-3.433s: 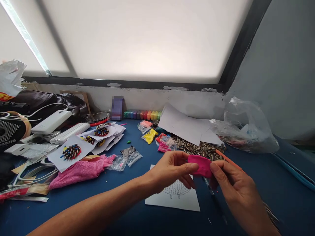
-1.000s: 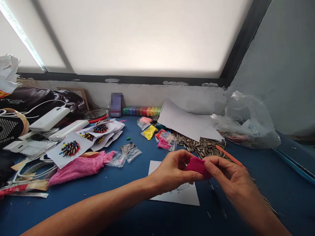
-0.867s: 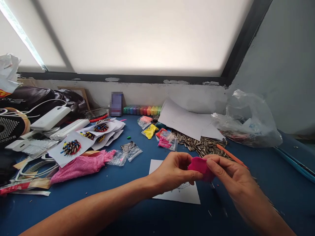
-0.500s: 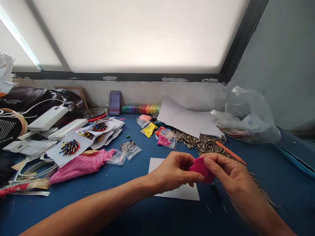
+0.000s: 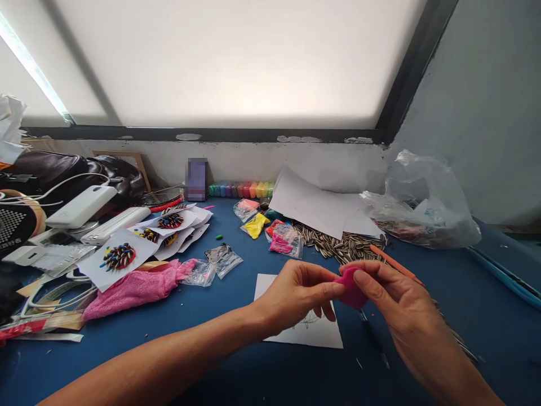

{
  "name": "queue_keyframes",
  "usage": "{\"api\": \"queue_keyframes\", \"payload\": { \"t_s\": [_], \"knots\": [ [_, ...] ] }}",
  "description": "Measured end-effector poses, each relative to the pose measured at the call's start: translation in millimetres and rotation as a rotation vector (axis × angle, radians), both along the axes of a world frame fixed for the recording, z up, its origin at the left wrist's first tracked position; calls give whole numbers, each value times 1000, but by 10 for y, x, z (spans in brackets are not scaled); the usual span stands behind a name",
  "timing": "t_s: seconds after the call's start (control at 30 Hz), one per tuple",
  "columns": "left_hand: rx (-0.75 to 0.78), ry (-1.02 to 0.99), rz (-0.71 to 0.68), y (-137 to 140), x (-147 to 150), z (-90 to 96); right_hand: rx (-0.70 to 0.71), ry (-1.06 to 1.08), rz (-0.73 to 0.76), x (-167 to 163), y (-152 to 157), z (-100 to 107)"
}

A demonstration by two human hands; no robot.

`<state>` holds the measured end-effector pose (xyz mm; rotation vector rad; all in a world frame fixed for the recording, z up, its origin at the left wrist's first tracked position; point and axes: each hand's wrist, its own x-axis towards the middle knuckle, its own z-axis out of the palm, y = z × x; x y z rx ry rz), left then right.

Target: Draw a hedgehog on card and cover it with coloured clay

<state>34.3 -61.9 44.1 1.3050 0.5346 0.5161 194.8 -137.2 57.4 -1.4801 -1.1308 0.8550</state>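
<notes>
A flattened piece of magenta modelling clay (image 5: 353,288) is stretched between my two hands above the table. My left hand (image 5: 296,293) pinches its left edge between thumb and fingers. On the other side my right hand (image 5: 391,296) grips it, thumb in front and fingers behind. Beneath my hands lies a white sheet of paper (image 5: 302,334) with a pencil-like line drawing, partly covered by my left hand. A pen (image 5: 372,332), blurred and dark, rests on the blue table just right of the sheet.
Striped sunflower seeds (image 5: 333,245) lie heaped behind my hands, beside an orange stick-like tool (image 5: 397,264). Small bags of yellow clay (image 5: 256,225) and pink clay (image 5: 280,243) sit further back. Seed-and-clay pictures (image 5: 119,257) and a pink cloth (image 5: 131,291) are at left.
My left fingers have shifted to the clay's upper left edge, drawing it out into a narrow tip. More of the drawing on the sheet shows below my left hand.
</notes>
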Motion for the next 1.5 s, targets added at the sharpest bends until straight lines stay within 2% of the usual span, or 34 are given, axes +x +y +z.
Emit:
{"api": "queue_keyframes", "payload": {
  "t_s": [0.2, 0.4, 0.57, 0.67, 0.87, 1.03, 1.13, 1.3, 1.4, 1.5],
  "knots": [
    [-31, -60, 5, -13, 4, -6, -13, 26, 4, -3, -5, -18],
    [-29, -43, 123, -86, 41, 61, 41, -35, -67, -14, -7, 64],
    [36, -60, 189, -140, 74, 66, 30, -83, -107, -47, -1, 110],
    [66, -73, 181, -164, 85, 55, 30, -132, -113, -52, -2, 96],
    [7, -102, 213, -174, 96, 33, 10, -144, -64, -29, -19, 27],
    [25, -110, 216, -168, 111, 14, -11, -111, -20, -7, -18, 11],
    [115, -70, 212, -165, 99, -26, -17, -125, 2, -7, -11, 34],
    [280, 55, 131, -159, 43, -46, 7, -174, -20, 0, -1, 87],
    [289, 64, 92, -158, 29, -21, 7, -144, -15, 5, -3, 81],
    [227, 21, 71, -154, 42, -3, 18, -158, 11, -11, -6, 55]
  ]
}}
